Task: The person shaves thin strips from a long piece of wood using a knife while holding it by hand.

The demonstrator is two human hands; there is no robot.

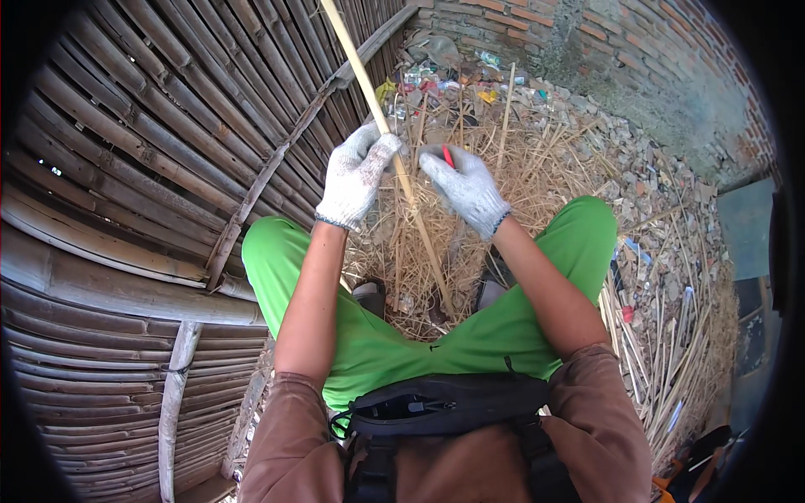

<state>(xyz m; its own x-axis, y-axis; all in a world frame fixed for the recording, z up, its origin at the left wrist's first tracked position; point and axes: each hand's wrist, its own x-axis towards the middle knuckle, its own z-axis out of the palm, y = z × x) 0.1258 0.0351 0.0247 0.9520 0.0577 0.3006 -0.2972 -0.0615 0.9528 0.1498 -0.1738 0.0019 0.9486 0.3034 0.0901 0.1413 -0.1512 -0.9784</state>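
A long, pale bamboo strip (359, 71) slants from the top of the view down to the ground between my feet. My left hand (350, 178), in a white knitted glove with dirty fingertips, is closed around it at about mid-length. Just right of the strip is my right hand (466, 186), also gloved and closed. A small red tool handle (448, 156) shows in its grip; the rest of the tool is hidden by the fingers, so its kind cannot be told. The lower part of the strip (423, 230) passes between my knees.
Bamboo shavings (470, 126) cover the ground around my feet. A bamboo slat wall (142, 151) rises at left, a brick wall (604, 42) at the back. Rubble and litter (662, 193) lie at right, beside a bundle of thin bamboo strips (650, 352). A black waist bag (444, 402) crosses my lap.
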